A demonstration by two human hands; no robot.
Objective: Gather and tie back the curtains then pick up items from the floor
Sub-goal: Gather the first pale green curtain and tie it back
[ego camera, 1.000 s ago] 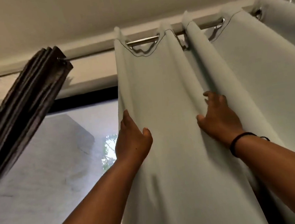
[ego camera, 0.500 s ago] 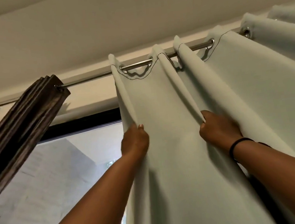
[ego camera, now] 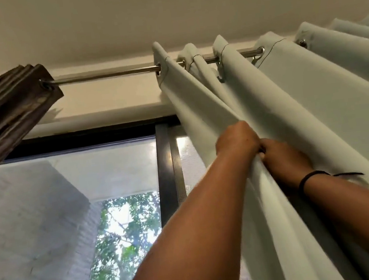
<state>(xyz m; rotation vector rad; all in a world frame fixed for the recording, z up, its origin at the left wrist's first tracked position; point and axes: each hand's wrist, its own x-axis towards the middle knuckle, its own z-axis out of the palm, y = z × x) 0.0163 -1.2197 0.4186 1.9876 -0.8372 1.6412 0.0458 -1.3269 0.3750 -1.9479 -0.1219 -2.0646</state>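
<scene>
A pale grey-green curtain (ego camera: pixel 308 107) hangs by metal eyelets from a steel rod (ego camera: pixel 107 74) and fills the right half of the head view. My left hand (ego camera: pixel 236 142) grips its leading folds, pressed up against my right hand (ego camera: pixel 283 158), which clutches the following folds. Both hands hold the fabric bunched together high up, well below the rod. A black band circles my right wrist. A dark brown curtain (ego camera: pixel 7 107) hangs gathered at the rod's left end. The floor is out of sight.
A dark-framed window (ego camera: pixel 166 176) lies behind, showing a white brick wall (ego camera: pixel 29 238) and green foliage (ego camera: pixel 125 238) outside. The ceiling (ego camera: pixel 164 11) is close above the rod.
My left hand has swept right and drawn the curtain's edge along the rod until it met my right hand. The folds are now bunched and more window is uncovered.
</scene>
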